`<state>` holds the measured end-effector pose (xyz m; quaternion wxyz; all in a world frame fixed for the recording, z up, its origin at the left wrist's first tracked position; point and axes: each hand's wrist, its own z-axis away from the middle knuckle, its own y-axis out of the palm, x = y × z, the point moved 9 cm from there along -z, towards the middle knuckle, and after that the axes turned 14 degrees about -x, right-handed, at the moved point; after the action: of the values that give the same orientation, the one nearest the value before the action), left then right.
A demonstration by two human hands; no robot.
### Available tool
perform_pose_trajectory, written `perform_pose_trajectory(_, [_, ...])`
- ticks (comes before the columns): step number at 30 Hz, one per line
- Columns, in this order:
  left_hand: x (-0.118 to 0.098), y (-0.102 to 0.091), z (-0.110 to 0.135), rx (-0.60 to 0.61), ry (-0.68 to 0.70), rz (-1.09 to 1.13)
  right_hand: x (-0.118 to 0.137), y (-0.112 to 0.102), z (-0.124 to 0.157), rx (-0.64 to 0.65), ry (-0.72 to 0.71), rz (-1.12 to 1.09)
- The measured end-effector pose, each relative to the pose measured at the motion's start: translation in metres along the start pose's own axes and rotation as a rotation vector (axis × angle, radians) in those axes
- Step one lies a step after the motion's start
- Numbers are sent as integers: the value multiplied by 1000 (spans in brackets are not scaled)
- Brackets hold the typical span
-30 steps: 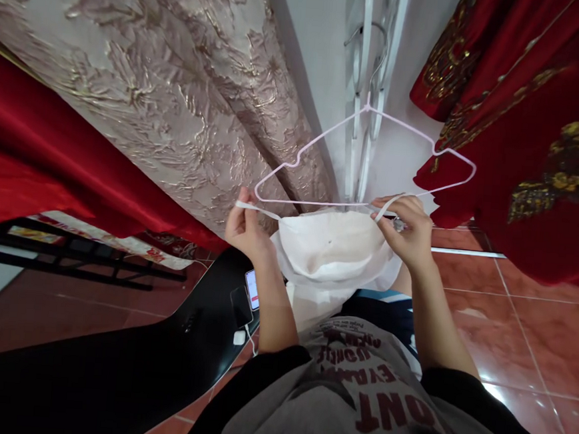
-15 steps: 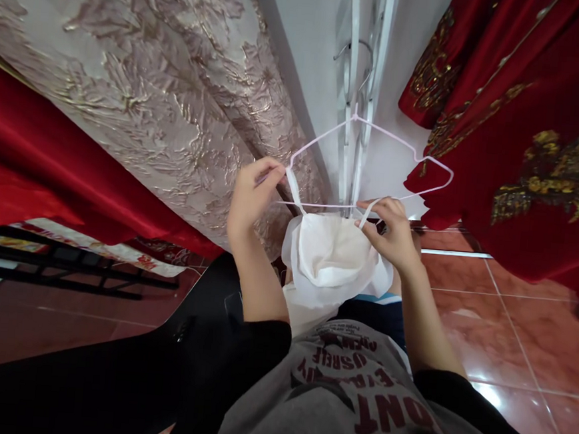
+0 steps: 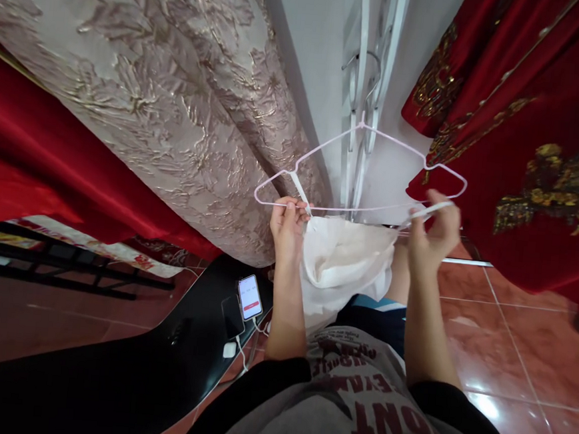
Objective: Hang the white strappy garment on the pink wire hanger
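A pale pink wire hanger (image 3: pixel 319 154) hangs by its metal hook from a white rail (image 3: pixel 359 82) on the wall. A white strappy garment (image 3: pixel 343 261) droops below it. My left hand (image 3: pixel 287 227) pinches the garment's left strap, which is looped over the hanger's left arm. At the hanger's right end, my right hand (image 3: pixel 431 235) is closed on the right strap and holds it up.
Beige and gold embroidered fabric (image 3: pixel 154 86) hangs at left over red cloth (image 3: pixel 33 157). Red gold-trimmed garments (image 3: pixel 527 129) hang at right. A lit phone (image 3: pixel 250 297) on a charger lies on a black surface (image 3: pixel 107 370). Red tiles (image 3: pixel 521 329) cover the floor.
My left hand hooked the left strap over the hanger's arm and dropped lower. My right hand moved right and up, pulling the right strap toward the hanger's right end.
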<state>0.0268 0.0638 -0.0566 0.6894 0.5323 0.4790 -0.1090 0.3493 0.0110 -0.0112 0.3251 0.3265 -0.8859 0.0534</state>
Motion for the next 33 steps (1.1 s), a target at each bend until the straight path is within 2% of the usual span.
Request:
perform_pose_trajectory(2, [-5,-2,-3,17,14,-12,-12,-24,-21,-165,-5,41])
perform_pose_trajectory(3, [-7,-3,-4,24,18,-21,-16,-29,-31,-175,5,44])
perform_pose_trajectory(5, [-8,-3,-6,31,15,-33,-20,-19,-52,-34,66,25])
perform_pose_trajectory(7, [-6,-3,-6,30,2,-31,-15,5,-67,200,129,28])
perform_pose_trajectory(9, [-4,-2,-4,23,-8,-21,1,26,-77,370,85,96])
perform_pose_trajectory(11, [-2,-1,-2,15,-11,-17,21,43,-79,489,-31,151])
perform_pose_trajectory(13, [-2,-1,0,-3,-8,-38,38,52,-74,526,-129,144])
perform_pose_trajectory(17, [-3,-1,4,-42,0,-109,51,51,-40,398,-169,31])
perform_pose_trajectory(18, [-3,-1,4,-44,5,-115,52,56,-23,432,-171,-4])
perform_pose_trajectory(21, [-2,-5,5,-52,16,-129,52,80,33,715,-188,-10])
perform_pose_trajectory(23, [-1,-7,9,2,-6,-201,48,87,51,756,-177,65])
perform_pose_trajectory(26, [-10,1,23,230,-31,-412,47,83,51,662,-133,102])
perform_pose_trajectory(29, [-35,8,36,415,-44,-547,49,76,45,611,-119,59])
perform_pose_trajectory(31, [-52,11,36,454,-93,-505,49,74,44,601,-111,34])
perform_pose_trajectory(33, [-70,8,24,371,-91,-370,50,73,45,607,-104,16])
